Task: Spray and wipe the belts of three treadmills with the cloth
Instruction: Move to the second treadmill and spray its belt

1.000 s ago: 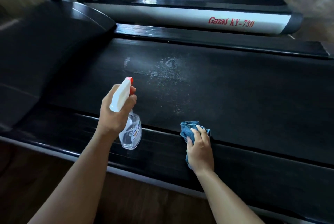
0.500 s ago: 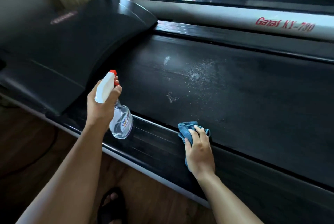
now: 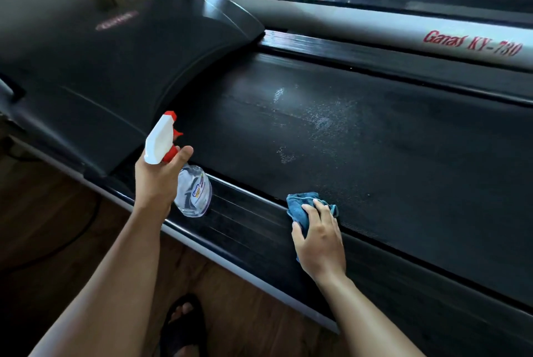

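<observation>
The black belt (image 3: pixel 389 155) of the nearest treadmill runs across the view, with a patch of spray droplets (image 3: pixel 320 120) on it. My left hand (image 3: pixel 157 181) grips a clear spray bottle (image 3: pixel 193 192) with a white and red trigger head, held above the near side rail and pointing toward the belt. My right hand (image 3: pixel 318 238) presses a crumpled blue cloth (image 3: pixel 300 206) on the near side rail at the belt's edge; most of the cloth is under my fingers.
The black motor cover (image 3: pixel 115 62) rises at the left end of the belt. A second treadmill (image 3: pixel 403 28) with a silver rail and red lettering lies behind. Wooden floor (image 3: pixel 57 227) and my sandalled foot (image 3: pixel 181 325) are below the near rail.
The view has swung left and down, bringing the motor cover and floor into sight. My left hand with the bottle has shifted left along the rail. My right hand stays on the cloth.
</observation>
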Demonstrator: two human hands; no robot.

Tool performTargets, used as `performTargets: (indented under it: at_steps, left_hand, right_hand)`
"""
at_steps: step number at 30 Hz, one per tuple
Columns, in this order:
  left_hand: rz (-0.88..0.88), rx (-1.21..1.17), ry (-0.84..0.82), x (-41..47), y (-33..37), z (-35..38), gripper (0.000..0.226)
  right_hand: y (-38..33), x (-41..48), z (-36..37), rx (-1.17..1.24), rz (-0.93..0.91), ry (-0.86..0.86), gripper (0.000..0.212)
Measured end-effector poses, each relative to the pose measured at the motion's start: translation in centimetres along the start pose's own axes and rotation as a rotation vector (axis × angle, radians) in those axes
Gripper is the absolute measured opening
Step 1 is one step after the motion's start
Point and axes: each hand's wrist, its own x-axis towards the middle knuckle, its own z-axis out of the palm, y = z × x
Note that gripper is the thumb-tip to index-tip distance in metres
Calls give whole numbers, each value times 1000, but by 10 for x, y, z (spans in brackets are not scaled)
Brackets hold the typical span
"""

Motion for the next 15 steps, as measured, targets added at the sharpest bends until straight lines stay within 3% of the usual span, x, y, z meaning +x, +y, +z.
performTargets:
  at_steps: [3, 8, 15]
  left_hand:
    - [-34, 104, 30, -3, -3, -3, 36]
    - [-2, 259, 84, -30, -1, 1, 69]
    - [153, 476, 132, -97, 6, 20, 73]
  right_hand:
    - [-1, -2, -6, 16, 10, -29, 46]
    - [1, -8, -22, 39, 31, -62, 48]
    - [17, -22, -49, 57, 38, -31, 43]
